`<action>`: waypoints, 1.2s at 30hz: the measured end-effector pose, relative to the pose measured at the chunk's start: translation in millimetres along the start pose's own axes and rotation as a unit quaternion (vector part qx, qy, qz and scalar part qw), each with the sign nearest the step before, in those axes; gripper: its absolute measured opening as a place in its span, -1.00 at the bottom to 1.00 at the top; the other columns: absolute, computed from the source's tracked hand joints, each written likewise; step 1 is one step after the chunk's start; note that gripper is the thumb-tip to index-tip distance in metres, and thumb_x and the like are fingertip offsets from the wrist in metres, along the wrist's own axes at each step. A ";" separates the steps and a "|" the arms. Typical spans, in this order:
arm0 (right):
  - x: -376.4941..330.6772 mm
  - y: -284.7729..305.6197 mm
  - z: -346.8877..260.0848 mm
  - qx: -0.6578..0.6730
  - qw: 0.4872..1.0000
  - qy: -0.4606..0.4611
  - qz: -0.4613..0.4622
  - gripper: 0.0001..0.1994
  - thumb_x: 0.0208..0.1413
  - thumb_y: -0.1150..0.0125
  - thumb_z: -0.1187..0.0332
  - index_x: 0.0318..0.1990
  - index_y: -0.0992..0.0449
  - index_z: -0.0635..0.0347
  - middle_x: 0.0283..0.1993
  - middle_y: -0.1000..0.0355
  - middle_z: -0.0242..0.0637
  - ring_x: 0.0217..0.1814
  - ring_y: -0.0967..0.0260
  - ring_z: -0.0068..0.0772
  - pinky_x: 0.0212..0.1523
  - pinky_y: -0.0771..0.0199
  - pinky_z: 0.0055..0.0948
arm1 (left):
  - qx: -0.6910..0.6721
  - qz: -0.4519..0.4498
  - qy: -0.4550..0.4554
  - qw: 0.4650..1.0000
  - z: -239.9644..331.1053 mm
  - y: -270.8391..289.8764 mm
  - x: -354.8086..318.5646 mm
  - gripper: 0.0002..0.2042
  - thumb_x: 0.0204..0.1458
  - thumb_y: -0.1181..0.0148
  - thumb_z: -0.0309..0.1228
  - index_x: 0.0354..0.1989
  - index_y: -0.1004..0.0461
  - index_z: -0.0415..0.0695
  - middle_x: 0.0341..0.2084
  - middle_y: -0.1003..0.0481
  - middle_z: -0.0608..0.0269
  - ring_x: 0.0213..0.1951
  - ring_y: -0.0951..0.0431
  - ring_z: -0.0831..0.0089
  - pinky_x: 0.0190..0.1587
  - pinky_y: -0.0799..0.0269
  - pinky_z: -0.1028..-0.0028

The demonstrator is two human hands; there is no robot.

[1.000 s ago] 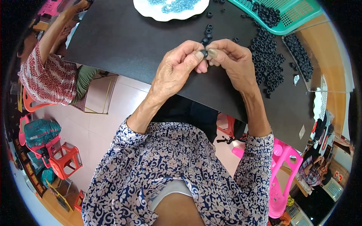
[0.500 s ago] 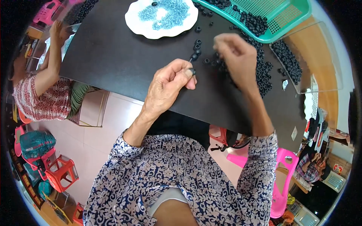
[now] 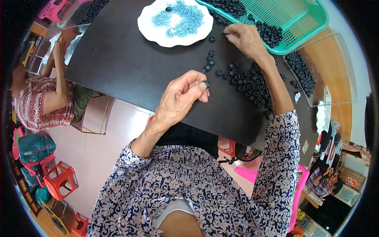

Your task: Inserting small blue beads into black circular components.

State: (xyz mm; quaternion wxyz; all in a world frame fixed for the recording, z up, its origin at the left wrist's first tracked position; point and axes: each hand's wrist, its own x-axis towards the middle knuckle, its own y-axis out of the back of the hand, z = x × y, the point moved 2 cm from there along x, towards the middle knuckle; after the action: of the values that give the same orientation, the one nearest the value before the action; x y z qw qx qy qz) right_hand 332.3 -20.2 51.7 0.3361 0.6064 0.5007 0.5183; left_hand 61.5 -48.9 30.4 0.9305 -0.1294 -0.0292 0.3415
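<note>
My left hand [image 3: 179, 96] is closed near the table's front edge, its fingers pinching the end of a thin needle-like rod. Beyond the fingers a short row of black beads [image 3: 211, 62] lines up with that rod. A small dark piece [image 3: 207, 84] shows at the thumb tip; I cannot tell whether it is a bead. Farther off, my right hand [image 3: 250, 43] bends down by the green basket's near edge, fingertips drawn together low over the table. Whatever those fingertips hold is hidden. A heap of loose black beads [image 3: 252, 85] spreads below the right wrist.
At the back, a white scalloped plate [image 3: 148, 24] bears small clear-blue beads and one black bead. The green basket [image 3: 281, 52] and a clear tray [image 3: 335, 102] hold more black beads. A person [image 3: 43, 98] sits at the left. Pink stool [image 3: 302, 185] stands right.
My right hand has swung away from me and a little left, from above the bead heap to beside the basket. The left hand keeps its pinch.
</note>
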 end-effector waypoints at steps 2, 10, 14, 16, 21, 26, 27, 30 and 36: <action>-5.9 6.5 -7.6 0.000 0.999 -0.035 -0.014 -0.79 -0.08 -0.23 0.50 -0.22 -0.56 0.25 -0.31 -0.52 -0.14 -0.35 -0.50 -0.31 -0.27 -0.48 -0.42 | -0.016 -0.003 -0.013 1.000 -1.9 -0.3 3.4 -0.86 0.19 0.00 -0.48 -0.24 -0.42 -0.31 -0.49 -0.48 0.30 -0.41 -0.46 0.64 -0.26 -0.40 0.61; -63.1 20.8 -98.5 0.385 0.911 -0.138 0.048 -0.85 0.11 -0.17 0.53 -0.16 -0.54 0.33 -0.26 -0.53 -0.36 -0.23 -0.49 -0.60 -0.20 -0.49 -0.61 | -0.025 0.019 0.007 0.999 -2.2 1.8 2.1 -0.85 0.19 0.00 -0.46 -0.24 -0.43 -0.31 -0.50 -0.48 0.29 -0.41 -0.46 0.62 -0.25 -0.40 0.60; -90.7 4.9 -115.7 0.551 0.814 -0.173 0.064 -0.82 0.16 -0.14 0.55 -0.09 -0.48 0.40 -0.22 -0.53 -0.24 -0.16 -0.52 -0.50 -0.08 -0.52 -0.57 | -0.071 0.023 -0.028 0.997 -10.9 1.7 4.6 -0.82 0.21 0.02 -0.42 -0.25 -0.43 -0.30 -0.50 -0.48 0.29 -0.39 -0.46 0.61 -0.22 -0.39 0.58; -97.2 -1.2 -116.5 0.576 0.796 -0.174 0.068 -0.79 0.14 -0.16 0.57 -0.07 -0.45 0.40 -0.22 -0.53 -0.24 -0.13 -0.52 -0.49 -0.06 -0.52 -0.56 | -0.072 0.020 -0.034 0.997 -11.8 1.6 6.2 -0.81 0.21 0.02 -0.39 -0.26 -0.44 -0.28 -0.51 -0.48 0.30 -0.37 -0.46 0.60 -0.19 -0.38 0.57; -102.2 -7.8 -117.3 0.589 0.791 -0.151 0.074 -0.80 0.11 -0.18 0.59 -0.10 -0.48 0.39 -0.24 -0.52 -0.29 -0.18 -0.50 -0.55 -0.12 -0.51 -0.61 | -0.064 0.024 -0.039 0.997 -13.6 1.7 5.9 -0.81 0.21 0.02 -0.39 -0.26 -0.44 -0.28 -0.51 -0.48 0.30 -0.37 -0.46 0.60 -0.19 -0.38 0.57; -103.7 -6.4 -119.7 0.585 0.794 -0.142 0.081 -0.83 0.08 -0.21 0.61 -0.15 -0.51 0.39 -0.27 -0.51 -0.33 -0.25 -0.48 -0.60 -0.18 -0.49 -0.65 | -0.047 0.028 -0.042 0.998 -12.5 2.7 4.7 -0.79 0.22 0.02 -0.38 -0.25 -0.44 -0.29 -0.51 -0.48 0.30 -0.38 -0.46 0.60 -0.20 -0.39 0.57; -104.9 -6.7 -119.5 0.593 0.788 -0.145 0.077 -0.82 0.06 -0.22 0.63 -0.15 -0.51 0.39 -0.25 -0.51 -0.31 -0.27 -0.48 -0.57 -0.19 -0.50 -0.64 | -0.051 0.027 -0.037 0.998 -11.5 0.9 4.4 -0.80 0.22 0.01 -0.38 -0.25 -0.43 -0.29 -0.50 -0.48 0.30 -0.38 -0.46 0.60 -0.21 -0.39 0.58; -106.2 -7.1 -119.2 0.614 0.772 -0.149 0.062 -0.81 0.04 -0.24 0.64 -0.15 -0.51 0.40 -0.23 -0.50 -0.28 -0.28 -0.48 -0.55 -0.20 -0.50 -0.63 | -0.034 0.025 -0.029 0.999 -4.2 -0.5 1.4 -0.81 0.22 0.00 -0.40 -0.23 -0.42 -0.30 -0.49 -0.48 0.30 -0.38 -0.46 0.61 -0.22 -0.40 0.60; -106.2 -9.5 -120.1 0.628 0.764 -0.141 0.044 -0.81 0.05 -0.24 0.63 -0.15 -0.50 0.39 -0.23 -0.51 -0.26 -0.26 -0.49 -0.52 -0.20 -0.51 -0.61 | 0.022 0.012 -0.067 0.997 -7.9 0.1 0.4 -0.82 0.21 0.00 -0.43 -0.19 -0.41 -0.32 -0.49 -0.47 0.30 -0.38 -0.47 0.62 -0.25 -0.42 0.59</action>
State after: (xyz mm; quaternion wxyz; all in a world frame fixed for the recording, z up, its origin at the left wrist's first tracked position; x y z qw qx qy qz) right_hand 218.0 -132.5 40.3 -0.0762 0.7698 0.6337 0.0110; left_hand 62.9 -50.3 22.7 0.9251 -0.0860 -0.0819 0.3608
